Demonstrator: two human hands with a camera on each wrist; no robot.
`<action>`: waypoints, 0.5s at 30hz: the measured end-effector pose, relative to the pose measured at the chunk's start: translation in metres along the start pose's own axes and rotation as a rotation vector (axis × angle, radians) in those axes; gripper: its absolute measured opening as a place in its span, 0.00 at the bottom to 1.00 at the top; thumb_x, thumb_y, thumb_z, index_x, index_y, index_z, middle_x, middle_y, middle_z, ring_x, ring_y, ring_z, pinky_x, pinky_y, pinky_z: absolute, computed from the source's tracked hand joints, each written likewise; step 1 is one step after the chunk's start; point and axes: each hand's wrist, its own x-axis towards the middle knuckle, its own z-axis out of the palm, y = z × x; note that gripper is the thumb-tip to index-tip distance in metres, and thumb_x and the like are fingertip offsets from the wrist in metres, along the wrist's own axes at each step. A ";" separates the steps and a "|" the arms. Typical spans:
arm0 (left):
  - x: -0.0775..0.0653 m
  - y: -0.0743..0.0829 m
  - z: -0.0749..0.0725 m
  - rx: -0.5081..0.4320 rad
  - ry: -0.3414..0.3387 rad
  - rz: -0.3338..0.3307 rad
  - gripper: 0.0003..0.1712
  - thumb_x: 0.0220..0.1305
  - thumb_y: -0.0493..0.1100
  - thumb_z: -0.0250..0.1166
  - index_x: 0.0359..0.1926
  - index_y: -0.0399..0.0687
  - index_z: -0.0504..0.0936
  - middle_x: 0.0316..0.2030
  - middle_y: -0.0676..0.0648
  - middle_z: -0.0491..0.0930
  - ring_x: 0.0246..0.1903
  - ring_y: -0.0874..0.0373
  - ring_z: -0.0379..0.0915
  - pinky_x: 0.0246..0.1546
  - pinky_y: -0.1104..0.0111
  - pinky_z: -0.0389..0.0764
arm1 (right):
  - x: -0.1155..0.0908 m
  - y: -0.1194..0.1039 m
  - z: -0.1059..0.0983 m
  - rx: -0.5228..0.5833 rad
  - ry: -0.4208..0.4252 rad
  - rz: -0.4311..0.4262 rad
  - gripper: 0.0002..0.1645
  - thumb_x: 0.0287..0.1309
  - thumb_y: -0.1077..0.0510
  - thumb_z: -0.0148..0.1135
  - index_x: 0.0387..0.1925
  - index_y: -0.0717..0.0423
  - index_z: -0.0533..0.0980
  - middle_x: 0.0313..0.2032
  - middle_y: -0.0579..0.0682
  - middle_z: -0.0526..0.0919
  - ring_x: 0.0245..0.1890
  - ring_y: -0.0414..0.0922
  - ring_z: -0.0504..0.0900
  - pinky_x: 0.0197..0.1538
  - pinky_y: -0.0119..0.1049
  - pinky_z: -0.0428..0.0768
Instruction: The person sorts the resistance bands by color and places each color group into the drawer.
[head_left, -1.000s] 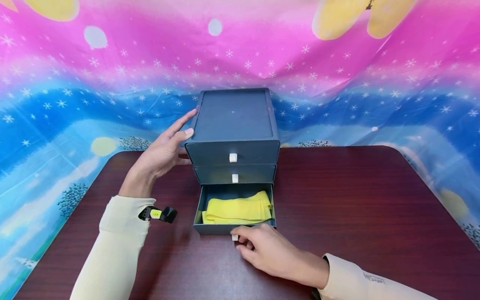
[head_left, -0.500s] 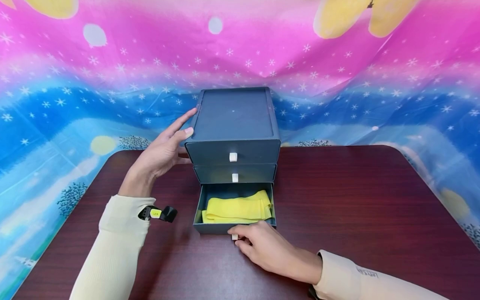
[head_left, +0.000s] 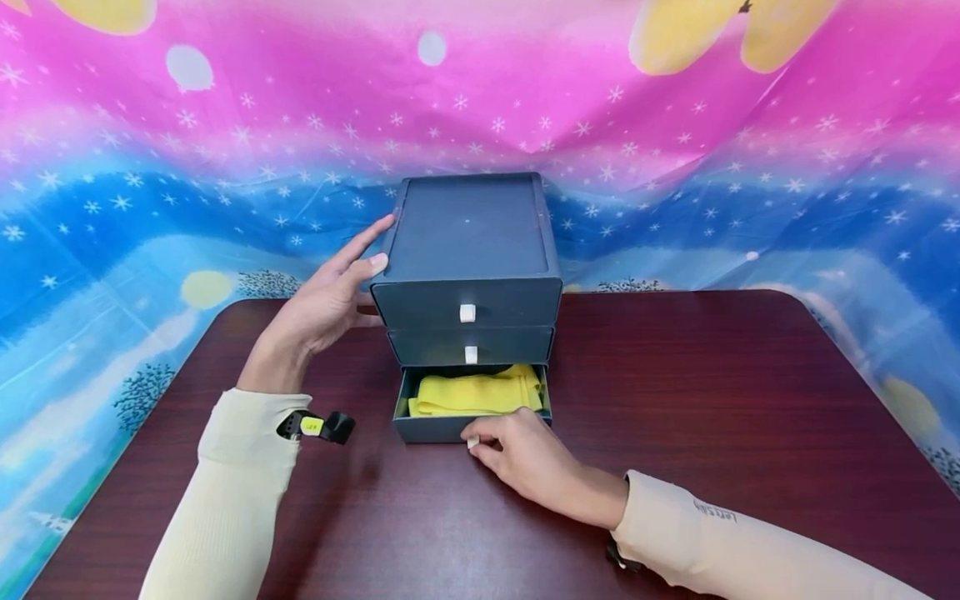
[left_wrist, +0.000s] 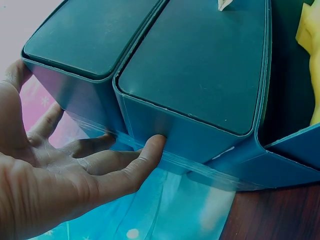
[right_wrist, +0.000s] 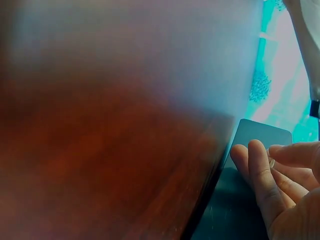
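A dark grey three-drawer cabinet (head_left: 472, 225) stands at the middle of the table in the head view. Its bottom drawer (head_left: 427, 431) is partly pulled out, with a folded yellow cloth (head_left: 476, 393) lying inside. My right hand (head_left: 536, 462) pinches the small white knob (head_left: 472, 442) of that drawer between thumb and finger. Along the cabinet's left side rests my left hand (head_left: 318, 308), its thumb at the top edge and its fingers spread. In the left wrist view, fingertips (left_wrist: 156, 145) touch the side wall. The upper two drawers are closed.
The dark red wooden table (head_left: 712, 400) extends on both sides of the cabinet. Behind it hangs a pink and blue patterned cloth backdrop (head_left: 480, 100), close to the cabinet's back.
The bottom drawer has slid partway inward, carrying the yellow cloth with it. My right hand has moved forward with the knob, while the left hand stays in place.
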 end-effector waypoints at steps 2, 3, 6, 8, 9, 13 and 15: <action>0.000 0.000 0.000 0.000 -0.001 0.001 0.34 0.81 0.57 0.54 0.80 0.88 0.53 0.80 0.45 0.53 0.61 0.34 0.78 0.68 0.26 0.62 | 0.005 0.002 -0.001 -0.012 0.008 0.002 0.08 0.65 0.65 0.70 0.43 0.54 0.90 0.38 0.48 0.93 0.34 0.35 0.88 0.39 0.27 0.81; 0.000 0.000 -0.001 0.001 -0.001 0.001 0.34 0.81 0.57 0.54 0.80 0.88 0.53 0.80 0.44 0.54 0.60 0.35 0.79 0.68 0.26 0.62 | 0.007 0.003 -0.001 -0.022 0.014 0.001 0.08 0.64 0.65 0.71 0.42 0.54 0.90 0.38 0.47 0.93 0.33 0.35 0.88 0.38 0.26 0.81; 0.000 0.000 -0.001 0.000 -0.002 0.000 0.34 0.81 0.57 0.54 0.80 0.88 0.53 0.79 0.44 0.56 0.58 0.37 0.80 0.68 0.26 0.62 | 0.015 0.008 -0.003 -0.037 0.029 0.008 0.07 0.63 0.66 0.71 0.42 0.55 0.90 0.37 0.48 0.93 0.32 0.37 0.88 0.38 0.25 0.80; 0.000 0.000 -0.001 -0.003 -0.002 -0.002 0.34 0.81 0.57 0.54 0.80 0.88 0.53 0.79 0.44 0.56 0.58 0.38 0.80 0.68 0.26 0.62 | 0.020 0.011 -0.005 -0.042 0.038 0.019 0.08 0.63 0.66 0.71 0.41 0.55 0.90 0.37 0.48 0.93 0.32 0.37 0.87 0.37 0.25 0.79; 0.000 0.000 -0.001 -0.004 -0.003 -0.003 0.34 0.81 0.57 0.54 0.80 0.88 0.53 0.79 0.44 0.55 0.58 0.38 0.80 0.67 0.26 0.62 | 0.023 0.013 -0.005 -0.042 0.039 0.031 0.08 0.63 0.66 0.71 0.42 0.55 0.90 0.37 0.48 0.93 0.31 0.37 0.86 0.37 0.25 0.79; 0.001 0.000 -0.001 -0.007 -0.004 -0.005 0.34 0.81 0.57 0.54 0.80 0.88 0.53 0.80 0.44 0.53 0.58 0.37 0.80 0.68 0.26 0.62 | 0.032 0.017 -0.009 -0.036 0.036 0.070 0.08 0.64 0.65 0.70 0.43 0.55 0.90 0.38 0.49 0.93 0.31 0.38 0.85 0.36 0.26 0.78; 0.001 0.000 0.000 -0.005 -0.005 -0.005 0.34 0.81 0.57 0.54 0.80 0.88 0.53 0.80 0.45 0.52 0.59 0.36 0.79 0.68 0.26 0.62 | 0.036 0.019 -0.011 -0.041 0.043 0.079 0.08 0.65 0.65 0.70 0.43 0.55 0.90 0.38 0.48 0.93 0.30 0.36 0.84 0.36 0.26 0.78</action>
